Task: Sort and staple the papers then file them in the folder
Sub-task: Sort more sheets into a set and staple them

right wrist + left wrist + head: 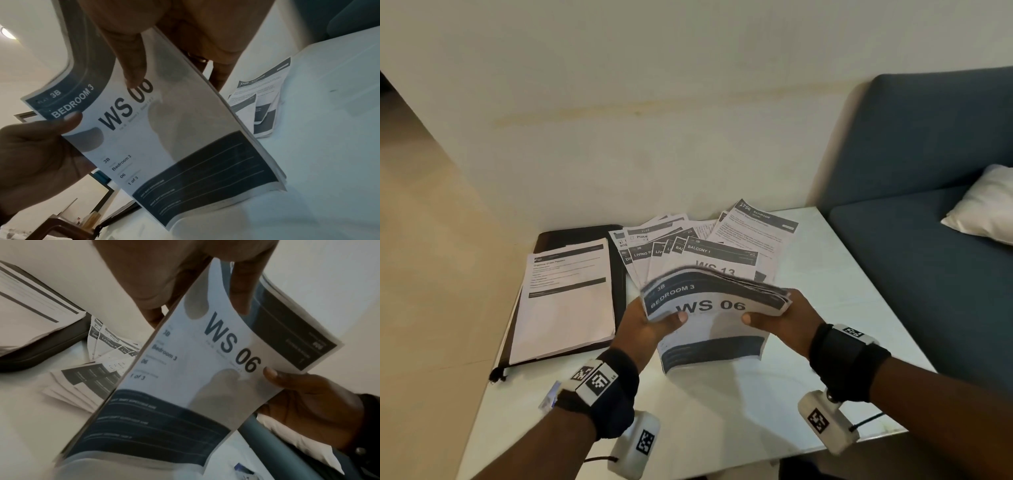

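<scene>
Your left hand (pixel 645 323) and right hand (pixel 779 317) grip the paper stack (pixel 714 308); the folder (pixel 616 274) lies at ten o'clock, nearer your left.

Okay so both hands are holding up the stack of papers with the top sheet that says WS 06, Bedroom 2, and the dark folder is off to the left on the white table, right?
Nearly. The top sheet of the stack of printed white papers reads Bedroom 3, not Bedroom 2; the right wrist view shows it most clearly. The rest holds: the left hand and right hand both grip it, with the dark brown folder to the left on the white table.
</scene>
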A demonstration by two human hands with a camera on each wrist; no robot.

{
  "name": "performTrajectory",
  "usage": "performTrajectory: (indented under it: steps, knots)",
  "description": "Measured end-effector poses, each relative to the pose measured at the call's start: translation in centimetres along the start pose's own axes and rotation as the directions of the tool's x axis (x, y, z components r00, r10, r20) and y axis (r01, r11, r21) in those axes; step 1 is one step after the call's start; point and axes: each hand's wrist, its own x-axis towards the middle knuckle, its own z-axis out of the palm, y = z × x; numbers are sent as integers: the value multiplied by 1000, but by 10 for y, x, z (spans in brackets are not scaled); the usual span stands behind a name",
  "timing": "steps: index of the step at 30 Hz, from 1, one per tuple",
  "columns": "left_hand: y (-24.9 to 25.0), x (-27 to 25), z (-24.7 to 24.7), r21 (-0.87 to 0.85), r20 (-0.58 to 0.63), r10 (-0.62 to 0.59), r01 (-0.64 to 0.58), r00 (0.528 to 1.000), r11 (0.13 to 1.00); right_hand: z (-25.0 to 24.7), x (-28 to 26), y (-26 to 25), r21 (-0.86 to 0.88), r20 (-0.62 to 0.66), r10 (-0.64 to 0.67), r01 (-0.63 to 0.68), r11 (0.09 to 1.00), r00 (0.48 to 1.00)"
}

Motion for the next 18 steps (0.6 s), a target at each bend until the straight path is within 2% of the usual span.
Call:
performTrajectory:
  steps: [8, 12, 14, 16, 18]
  knots:
    - [-18, 0, -2, 103, 74, -104, 96, 992, 990, 0, 6, 28, -75, 31, 25, -23, 997, 999]
    - [-30, -5, -3, 220, 137, -172, 139, 976, 965, 6, 2, 41, -51, 96, 123, -118, 992, 988]
    - [-35, -6, -4, 310, 115, -194, 150, 974, 939, 6, 1, 47, -45, 147, 152, -147, 988, 977]
    - [-31, -7, -3, 382, 96, -184, 135, 978, 914, 5, 2, 53, -75, 128, 175, -166, 983, 976]
    - [-27, -5, -1, 433, 122, -116, 52, 986, 900, 4, 5, 55, -179, 46, 196, -185, 966, 980]
